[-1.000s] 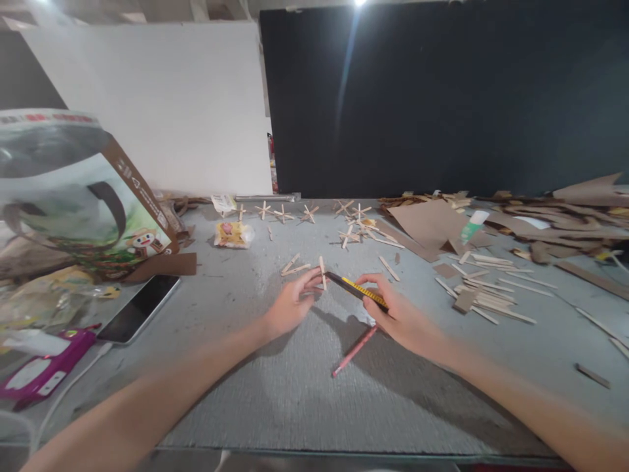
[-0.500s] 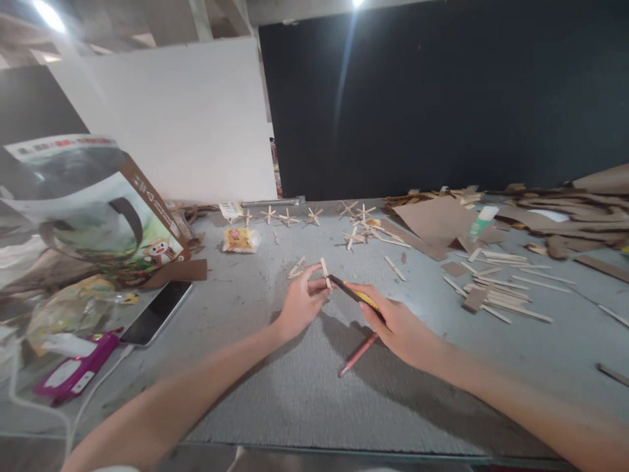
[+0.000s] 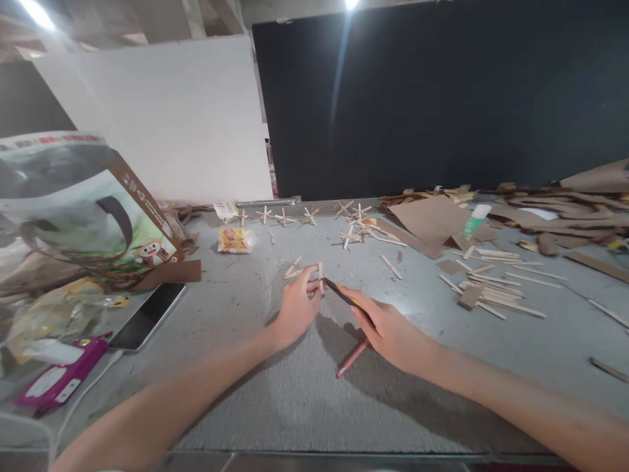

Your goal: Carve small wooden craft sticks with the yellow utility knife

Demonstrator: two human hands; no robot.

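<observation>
Between the fingers of my left hand [image 3: 298,305] a short wooden stick [image 3: 321,272] stands nearly upright. My right hand [image 3: 386,328] is closed round a black and yellow utility knife [image 3: 346,296], whose tip meets or nearly meets the stick's lower part. Whether the blade cuts into the wood is too small to tell. A pink pencil [image 3: 352,358] lies on the table below my right hand. Just beyond my left hand rest a few stick pieces [image 3: 293,267], and another loose stick [image 3: 392,267] lies farther right.
Star-shaped stick pieces [image 3: 309,216] line the back of the grey table [image 3: 275,406]. On the right are loose sticks [image 3: 496,292], a glue stick [image 3: 475,221] and cardboard [image 3: 422,223]. A phone [image 3: 149,316], a purple device [image 3: 63,377] and a large printed bag [image 3: 98,216] occupy the left.
The view has shifted slightly, so most things sit a little farther left. Both hands keep their grips; the stick looks a bit more upright and the knife stays against or close to it.
</observation>
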